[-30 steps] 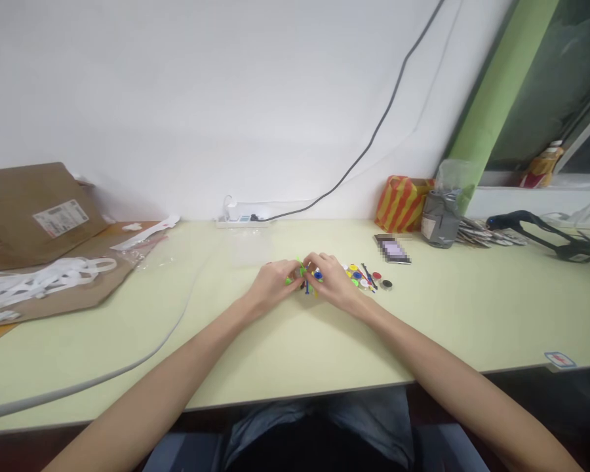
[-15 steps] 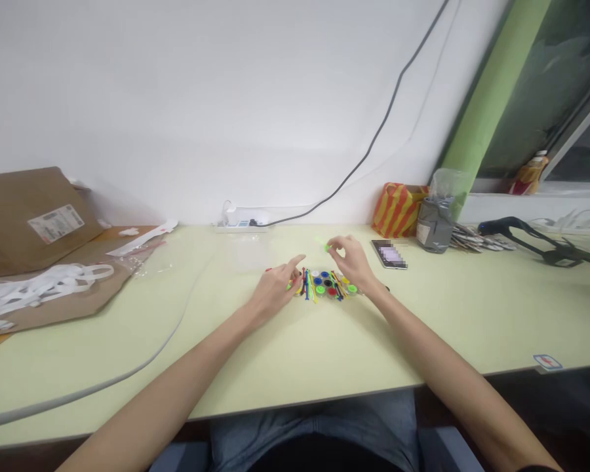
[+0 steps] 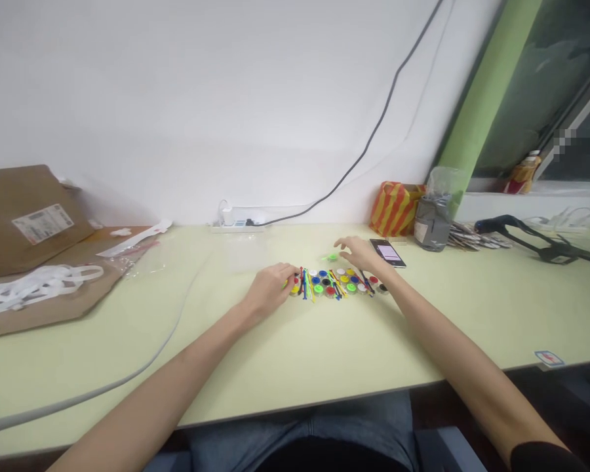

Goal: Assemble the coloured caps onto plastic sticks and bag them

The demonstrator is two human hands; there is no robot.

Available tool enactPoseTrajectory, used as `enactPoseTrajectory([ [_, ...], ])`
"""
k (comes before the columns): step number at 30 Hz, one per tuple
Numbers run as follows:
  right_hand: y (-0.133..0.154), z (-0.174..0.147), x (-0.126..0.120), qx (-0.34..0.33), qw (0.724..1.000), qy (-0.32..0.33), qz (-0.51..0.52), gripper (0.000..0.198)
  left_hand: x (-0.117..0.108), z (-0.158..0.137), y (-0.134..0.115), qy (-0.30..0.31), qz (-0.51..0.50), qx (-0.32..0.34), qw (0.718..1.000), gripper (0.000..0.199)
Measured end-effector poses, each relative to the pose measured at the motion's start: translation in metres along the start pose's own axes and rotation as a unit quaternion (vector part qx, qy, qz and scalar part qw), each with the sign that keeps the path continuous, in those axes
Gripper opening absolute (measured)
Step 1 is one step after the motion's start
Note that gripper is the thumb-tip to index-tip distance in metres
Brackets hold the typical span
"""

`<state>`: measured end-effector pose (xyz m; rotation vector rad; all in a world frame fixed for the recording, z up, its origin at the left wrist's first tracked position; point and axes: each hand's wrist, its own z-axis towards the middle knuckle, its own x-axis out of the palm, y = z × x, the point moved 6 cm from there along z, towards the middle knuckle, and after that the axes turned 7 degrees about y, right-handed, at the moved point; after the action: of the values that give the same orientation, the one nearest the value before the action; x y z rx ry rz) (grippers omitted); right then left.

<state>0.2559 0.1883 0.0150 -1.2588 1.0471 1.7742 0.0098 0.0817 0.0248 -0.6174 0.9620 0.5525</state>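
Small round discs (image 3: pixel 330 292) in several colours sit in close rows on the table. Thin coloured sticks (image 3: pixel 305 285) lie in a bundle among them, and a second bundle (image 3: pixel 337 286) is farther right. My left hand (image 3: pixel 270 288) rests at the left end of the rows, its curved fingers beside the discs and the thumb side partly hidden. Behind the rows lies a light green piece (image 3: pixel 331 257). Just to its right, my right hand (image 3: pixel 358 253) hovers with fingers apart and nothing visible between them.
A phone (image 3: pixel 387 253) lies right of my right hand. Farther back are a striped bag (image 3: pixel 393 208), a grey container (image 3: pixel 431 223) and a black frame (image 3: pixel 553 248). A power strip (image 3: pixel 236 226) stands by the wall; brown packaging (image 3: pixel 78 288) and a grey cable (image 3: pixel 170 334) lie left.
My right hand has let go of the light green piece and drawn slightly right. That piece now lies behind the discs. My left index finger, stretched out before, is lowered toward the discs.
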Motion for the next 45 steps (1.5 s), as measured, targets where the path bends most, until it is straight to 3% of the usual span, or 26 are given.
enactPoseTrajectory([
  [2,-0.007,-0.011,-0.011,0.001,1.0,-0.01,0.029,0.028,0.001,0.001,-0.001,0.004,0.001,0.006,1.0,0.024],
  [5,-0.016,-0.025,-0.017,-0.003,0.997,0.025,0.069,0.021,-0.001,0.002,0.0,0.001,0.002,0.001,1.0,0.025],
  [14,-0.028,-0.038,-0.011,0.058,0.986,0.155,0.037,0.012,-0.006,0.001,0.012,-0.008,-0.008,-0.021,1.0,0.025],
  [23,-0.036,-0.046,-0.013,0.098,0.969,0.224,0.031,0.01,-0.001,0.002,0.006,0.007,-0.016,-0.008,1.0,0.027],
  [32,-0.041,-0.065,-0.025,0.141,0.928,0.334,0.082,0.023,0.002,0.003,0.004,0.033,-0.005,-0.002,0.999,0.026],
  [36,-0.046,-0.075,-0.021,0.202,0.897,0.384,0.086,0.039,0.002,0.003,0.003,0.034,-0.003,0.002,0.999,0.026],
  [38,-0.049,-0.08,-0.018,0.225,0.882,0.404,0.094,0.038,0.002,0.003,0.002,0.034,-0.003,0.007,0.999,0.026],
  [41,-0.056,-0.08,-0.023,0.24,0.892,0.375,0.082,0.025,0.003,0.004,0.002,0.032,0.001,0.013,0.999,0.026],
  [45,-0.05,-0.066,-0.045,0.18,0.958,0.217,0.043,0.014,0.005,0.004,-0.002,0.032,0.008,0.025,0.999,0.026],
])
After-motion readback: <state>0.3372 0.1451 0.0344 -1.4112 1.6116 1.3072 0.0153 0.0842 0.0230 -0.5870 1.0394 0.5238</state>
